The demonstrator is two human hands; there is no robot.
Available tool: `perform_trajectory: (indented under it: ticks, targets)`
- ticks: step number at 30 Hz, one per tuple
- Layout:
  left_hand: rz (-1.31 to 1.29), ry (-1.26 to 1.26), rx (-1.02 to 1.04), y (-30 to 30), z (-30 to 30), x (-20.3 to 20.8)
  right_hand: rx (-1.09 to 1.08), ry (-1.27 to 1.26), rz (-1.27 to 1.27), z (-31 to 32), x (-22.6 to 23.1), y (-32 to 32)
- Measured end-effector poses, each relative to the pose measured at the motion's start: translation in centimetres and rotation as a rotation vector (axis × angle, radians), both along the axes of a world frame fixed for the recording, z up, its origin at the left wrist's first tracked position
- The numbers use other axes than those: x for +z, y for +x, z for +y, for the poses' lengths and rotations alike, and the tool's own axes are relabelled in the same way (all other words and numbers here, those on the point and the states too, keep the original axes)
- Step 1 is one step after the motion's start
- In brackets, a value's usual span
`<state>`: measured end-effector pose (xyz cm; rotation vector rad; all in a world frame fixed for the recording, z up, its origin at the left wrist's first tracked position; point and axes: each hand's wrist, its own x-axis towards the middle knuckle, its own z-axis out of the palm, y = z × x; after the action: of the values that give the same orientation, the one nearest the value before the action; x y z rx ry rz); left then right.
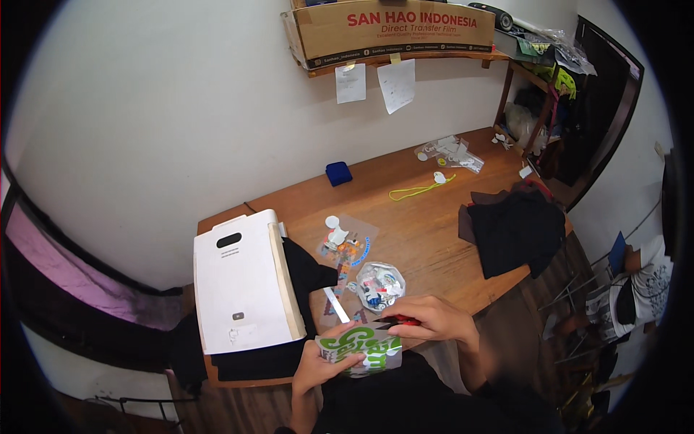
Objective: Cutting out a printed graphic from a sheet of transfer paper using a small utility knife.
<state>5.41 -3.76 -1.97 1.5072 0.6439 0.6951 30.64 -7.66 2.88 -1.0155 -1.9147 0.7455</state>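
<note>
A clear film sheet point(369, 352) with green printed lettering is pinched between the thumb and fingers of my left hand point(323, 367), close to my body at the table's front edge. My right hand point(434, 320) grips red-handled scissors point(403, 320). Their dark blades point left, at the film's upper edge; whether they touch it I cannot tell. Just beyond my hands sits a round, pale container point(399, 273) filled with film scraps. Left of it, a white strip point(336, 305) lies on the table, and farther back is a printed clear sheet point(361, 231) with white cut pieces point(336, 235) on top.
A white heat press point(249, 282) stands left, with black fabric point(298, 271) under its lid. Dark garments point(517, 228) are piled right. A blue cloth point(337, 173), yellow cord point(419, 189) and clear films point(463, 155) lie farther back. A cardboard box point(397, 32) rests on the shelf; another person point(650, 278) is at right.
</note>
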Motion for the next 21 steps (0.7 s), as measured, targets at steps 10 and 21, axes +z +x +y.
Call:
perform_trajectory:
  ticks: [10, 21]
  targets:
    - [0.075, -0.022, 0.055, -0.4, -0.6, 0.8, 0.049, -0.016, -0.034, 0.7, -0.1, -0.1]
    - [0.081, -0.070, 0.034, -1.2, 0.2, 0.7, -0.012, -0.001, -0.015, 0.8, -0.7, -0.9]
